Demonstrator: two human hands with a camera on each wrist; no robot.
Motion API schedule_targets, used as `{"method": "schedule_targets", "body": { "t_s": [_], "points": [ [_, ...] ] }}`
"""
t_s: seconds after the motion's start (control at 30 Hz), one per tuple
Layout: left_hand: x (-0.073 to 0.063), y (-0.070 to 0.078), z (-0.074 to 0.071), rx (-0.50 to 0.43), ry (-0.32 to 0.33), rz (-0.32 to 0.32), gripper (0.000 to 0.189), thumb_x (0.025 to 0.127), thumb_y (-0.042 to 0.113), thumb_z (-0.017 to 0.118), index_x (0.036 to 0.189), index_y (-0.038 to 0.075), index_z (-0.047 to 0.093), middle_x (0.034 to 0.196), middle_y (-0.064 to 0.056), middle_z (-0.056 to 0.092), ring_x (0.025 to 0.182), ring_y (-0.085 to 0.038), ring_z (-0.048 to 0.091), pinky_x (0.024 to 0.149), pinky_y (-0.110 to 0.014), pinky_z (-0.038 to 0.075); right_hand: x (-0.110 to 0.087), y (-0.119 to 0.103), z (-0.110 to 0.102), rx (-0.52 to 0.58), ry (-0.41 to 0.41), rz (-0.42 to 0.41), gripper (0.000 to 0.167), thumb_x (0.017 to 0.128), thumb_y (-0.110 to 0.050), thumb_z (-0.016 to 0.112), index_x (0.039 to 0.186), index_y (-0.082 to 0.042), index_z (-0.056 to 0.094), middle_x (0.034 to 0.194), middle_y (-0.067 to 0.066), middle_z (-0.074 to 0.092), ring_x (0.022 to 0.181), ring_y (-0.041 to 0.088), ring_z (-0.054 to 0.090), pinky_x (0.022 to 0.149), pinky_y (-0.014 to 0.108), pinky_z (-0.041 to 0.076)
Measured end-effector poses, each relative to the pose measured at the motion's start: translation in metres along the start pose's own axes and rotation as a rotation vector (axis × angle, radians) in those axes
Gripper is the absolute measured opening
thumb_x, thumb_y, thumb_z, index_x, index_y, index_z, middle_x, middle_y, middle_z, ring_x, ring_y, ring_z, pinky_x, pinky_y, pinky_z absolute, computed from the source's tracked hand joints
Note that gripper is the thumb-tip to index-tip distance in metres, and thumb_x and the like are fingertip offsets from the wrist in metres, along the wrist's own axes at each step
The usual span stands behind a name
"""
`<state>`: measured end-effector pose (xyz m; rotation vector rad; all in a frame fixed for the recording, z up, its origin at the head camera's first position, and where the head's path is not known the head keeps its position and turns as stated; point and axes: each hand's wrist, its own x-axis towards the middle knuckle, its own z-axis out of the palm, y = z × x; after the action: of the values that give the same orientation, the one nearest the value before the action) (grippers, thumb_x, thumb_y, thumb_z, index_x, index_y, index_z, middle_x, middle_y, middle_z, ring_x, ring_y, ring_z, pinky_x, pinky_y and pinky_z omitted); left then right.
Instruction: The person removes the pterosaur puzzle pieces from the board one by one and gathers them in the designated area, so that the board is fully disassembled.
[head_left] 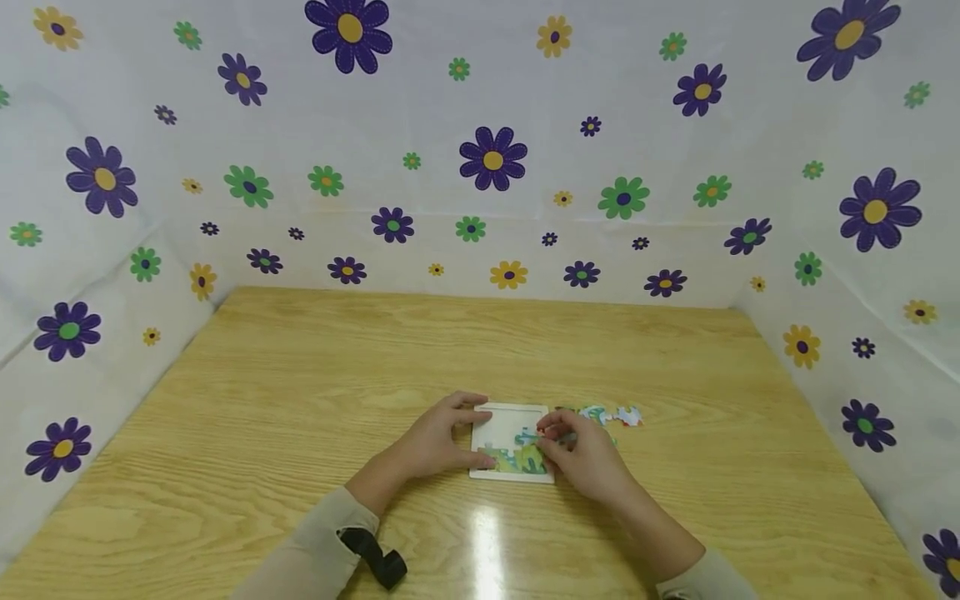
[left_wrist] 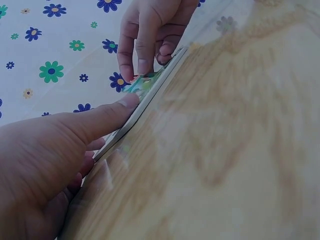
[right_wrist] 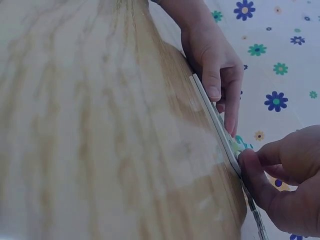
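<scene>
A square white puzzle tray (head_left: 513,477) lies on the table, with joined green and yellow puzzle pieces (head_left: 528,460) along its near side and bare white backing on its far side. My left hand (head_left: 435,437) grips the tray's left side, its thumb over the near corner and its fingers across the far corner. At the tray's right side, my right hand (head_left: 592,462) pinches a blue-green puzzle piece (head_left: 527,437) between thumb and fingers. That piece overlaps the joined ones in the head view. In the left wrist view, the right fingertips stand close over the tray.
Several loose puzzle pieces (head_left: 628,416) lie right of the tray, partly hidden by my right hand. Beneath everything is a wood-grain table (head_left: 337,358). White flowered cloth (head_left: 420,100) rises at the back and both sides. A black strap (head_left: 378,560) hangs from my left sleeve.
</scene>
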<state>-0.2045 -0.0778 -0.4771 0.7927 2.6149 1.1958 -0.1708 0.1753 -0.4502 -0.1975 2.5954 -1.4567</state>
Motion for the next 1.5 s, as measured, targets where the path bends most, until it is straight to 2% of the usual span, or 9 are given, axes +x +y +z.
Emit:
{"method": "schedule_targets", "body": {
  "t_s": [0.3,0.47,0.73,1.07,1.37,1.5],
  "points": [
    [-0.002,0.002,-0.004,-0.018,-0.014,-0.011,0.071,0.078,0.038,0.086,0.137,0.008,0.061,0.152,-0.004,0.044,0.144,-0.032,0.038,0.114,-0.051,0.038,-0.001,-0.004,0.004,0.150,0.015,-0.022,0.009,0.096,-0.004,0.065,0.105,-0.001,0.065,0.094,0.015,0.063,0.069,0.017,0.069,0.063,0.025,0.058],
    [-0.002,0.003,-0.005,-0.011,-0.021,-0.024,0.071,0.078,0.037,0.086,0.138,0.009,0.061,0.153,-0.002,0.043,0.145,-0.030,0.038,0.114,-0.049,0.038,-0.002,-0.003,0.005,0.134,0.023,-0.017,0.009,0.096,-0.004,0.065,0.104,-0.002,0.066,0.093,0.014,0.064,0.068,0.016,0.069,0.063,0.023,0.058],
    [-0.002,0.003,-0.004,-0.022,-0.026,-0.009,0.070,0.079,0.038,0.086,0.138,0.009,0.061,0.153,-0.004,0.043,0.144,-0.032,0.038,0.114,-0.051,0.039,-0.001,0.001,0.004,0.101,0.012,-0.019,0.007,0.095,-0.003,0.065,0.102,-0.003,0.065,0.092,0.014,0.065,0.068,0.016,0.070,0.064,0.023,0.057],
    [0.002,0.003,-0.005,-0.017,-0.023,-0.027,0.070,0.078,0.038,0.087,0.137,0.010,0.062,0.152,-0.001,0.044,0.145,-0.030,0.037,0.115,-0.050,0.037,0.000,-0.004,-0.003,0.187,-0.050,-0.003,0.011,0.097,-0.001,0.061,0.107,0.004,0.062,0.096,0.018,0.061,0.074,0.019,0.070,0.068,0.024,0.060],
    [0.001,0.003,-0.006,-0.014,-0.021,-0.022,0.070,0.078,0.038,0.087,0.137,0.009,0.062,0.153,-0.002,0.044,0.145,-0.030,0.037,0.115,-0.050,0.038,0.003,-0.009,-0.010,0.200,-0.166,-0.017,0.020,0.100,-0.003,0.058,0.117,0.008,0.057,0.101,0.021,0.061,0.081,0.020,0.071,0.073,0.027,0.061],
    [0.000,0.002,-0.006,-0.006,-0.027,-0.018,0.070,0.079,0.038,0.086,0.137,0.009,0.061,0.153,-0.002,0.044,0.144,-0.030,0.038,0.114,-0.049,0.038,0.005,-0.005,-0.009,0.202,-0.174,-0.013,0.021,0.099,-0.002,0.060,0.116,0.010,0.059,0.101,0.022,0.064,0.082,0.021,0.072,0.074,0.026,0.061]
  ]
}}
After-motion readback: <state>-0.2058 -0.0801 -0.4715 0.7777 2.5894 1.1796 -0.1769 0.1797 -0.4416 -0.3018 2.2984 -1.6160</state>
